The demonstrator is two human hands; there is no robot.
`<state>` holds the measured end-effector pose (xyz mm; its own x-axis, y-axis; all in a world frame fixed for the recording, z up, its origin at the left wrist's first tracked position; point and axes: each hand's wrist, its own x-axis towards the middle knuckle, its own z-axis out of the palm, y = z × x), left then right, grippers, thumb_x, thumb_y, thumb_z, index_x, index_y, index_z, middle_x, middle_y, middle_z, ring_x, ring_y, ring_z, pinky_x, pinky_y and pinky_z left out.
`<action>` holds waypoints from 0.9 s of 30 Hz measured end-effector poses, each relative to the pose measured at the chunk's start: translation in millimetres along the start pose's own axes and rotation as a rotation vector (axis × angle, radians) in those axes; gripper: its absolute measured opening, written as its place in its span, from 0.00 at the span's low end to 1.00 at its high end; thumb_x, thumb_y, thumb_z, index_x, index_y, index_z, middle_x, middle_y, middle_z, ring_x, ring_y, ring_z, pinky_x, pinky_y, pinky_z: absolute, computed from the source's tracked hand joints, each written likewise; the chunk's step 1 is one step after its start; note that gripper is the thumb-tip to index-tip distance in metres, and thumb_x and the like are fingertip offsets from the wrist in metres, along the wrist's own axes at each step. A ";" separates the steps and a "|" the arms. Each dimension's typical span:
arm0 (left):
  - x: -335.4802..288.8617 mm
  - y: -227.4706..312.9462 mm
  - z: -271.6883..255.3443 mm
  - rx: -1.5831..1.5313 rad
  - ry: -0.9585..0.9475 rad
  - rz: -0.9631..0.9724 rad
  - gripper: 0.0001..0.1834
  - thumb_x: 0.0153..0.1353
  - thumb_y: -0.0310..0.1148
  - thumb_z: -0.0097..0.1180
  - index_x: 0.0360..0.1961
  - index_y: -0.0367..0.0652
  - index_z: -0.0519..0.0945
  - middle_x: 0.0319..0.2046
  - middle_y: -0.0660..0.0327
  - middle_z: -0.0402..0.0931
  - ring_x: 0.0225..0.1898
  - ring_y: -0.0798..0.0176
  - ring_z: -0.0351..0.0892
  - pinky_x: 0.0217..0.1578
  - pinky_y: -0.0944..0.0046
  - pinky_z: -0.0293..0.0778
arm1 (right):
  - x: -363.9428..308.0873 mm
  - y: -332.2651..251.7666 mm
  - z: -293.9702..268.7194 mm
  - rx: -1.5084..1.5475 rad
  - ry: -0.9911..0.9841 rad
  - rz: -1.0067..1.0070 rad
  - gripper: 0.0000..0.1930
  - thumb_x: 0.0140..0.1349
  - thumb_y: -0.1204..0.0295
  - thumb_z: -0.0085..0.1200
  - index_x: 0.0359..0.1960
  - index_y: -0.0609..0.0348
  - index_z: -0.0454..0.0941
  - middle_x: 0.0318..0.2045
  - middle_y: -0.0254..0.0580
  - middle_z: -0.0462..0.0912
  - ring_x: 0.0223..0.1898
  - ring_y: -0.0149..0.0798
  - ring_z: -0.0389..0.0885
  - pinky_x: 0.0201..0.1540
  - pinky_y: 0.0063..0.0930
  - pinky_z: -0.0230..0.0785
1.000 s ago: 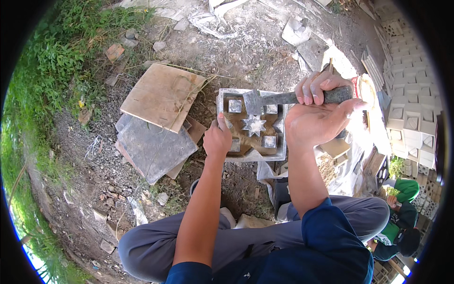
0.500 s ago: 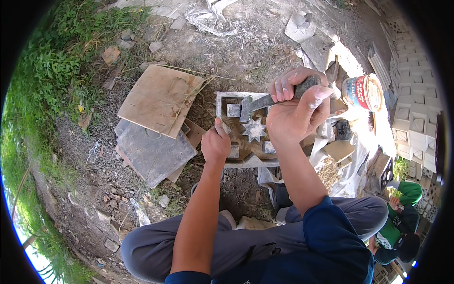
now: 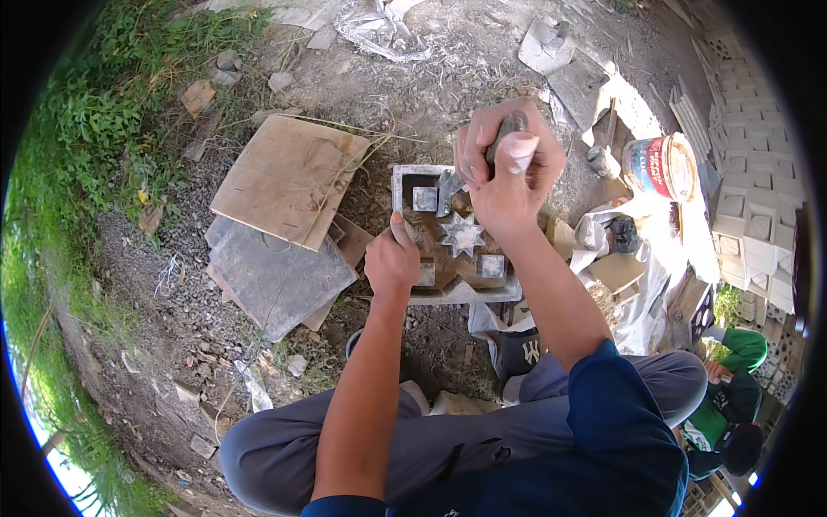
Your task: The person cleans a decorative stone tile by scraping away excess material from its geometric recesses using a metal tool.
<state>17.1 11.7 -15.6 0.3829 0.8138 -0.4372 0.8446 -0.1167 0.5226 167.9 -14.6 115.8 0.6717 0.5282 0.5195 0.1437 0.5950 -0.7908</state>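
A pale rectangular mould (image 3: pixel 457 298) lies on the ground in front of me. Inside it are several square blocks (image 3: pixel 425 199), a star-shaped block (image 3: pixel 462 234) in the middle, and brown sandy material. My left hand (image 3: pixel 392 260) grips the mould's left wall, thumb on top; its other fingers are mostly hidden. Above the upper right part of the mould, my right hand (image 3: pixel 517 168) is closed around a hand tool with a thick dark handle (image 3: pixel 510 129). The tool's flat grey metal head (image 3: pixel 446 191) sits beside the upper left square block; whether it touches cannot be made out.
Boards (image 3: pixel 293 181) and a grey slab (image 3: pixel 280 276) are stacked at the left. To the right stand a paint bucket (image 3: pixel 663 168) and white plastic sheeting (image 3: pixel 642 310). Pale blocks (image 3: pixel 758 224) line the far right, where another person (image 3: pixel 728 405) sits. Greenery (image 3: pixel 95 129) grows at left.
My right hand has moved left and slightly up, bringing the tool's handle more upright and end-on. Its head stays near the same square block. My left hand keeps its place.
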 end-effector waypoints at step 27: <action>-1.7 4.9 -1.7 0.035 0.008 0.022 0.36 0.74 0.53 0.29 0.33 0.38 0.85 0.28 0.41 0.81 0.35 0.33 0.81 0.38 0.41 0.77 | -2.7 -4.3 -4.5 -0.016 -0.030 0.017 0.19 0.71 0.60 0.51 0.28 0.64 0.69 0.17 0.31 0.68 0.17 0.20 0.61 0.19 0.17 0.53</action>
<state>19.9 10.7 -11.1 0.3989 0.8154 -0.4196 0.8485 -0.1547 0.5061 168.7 -21.3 116.3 0.6520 0.5560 0.5155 0.1442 0.5766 -0.8042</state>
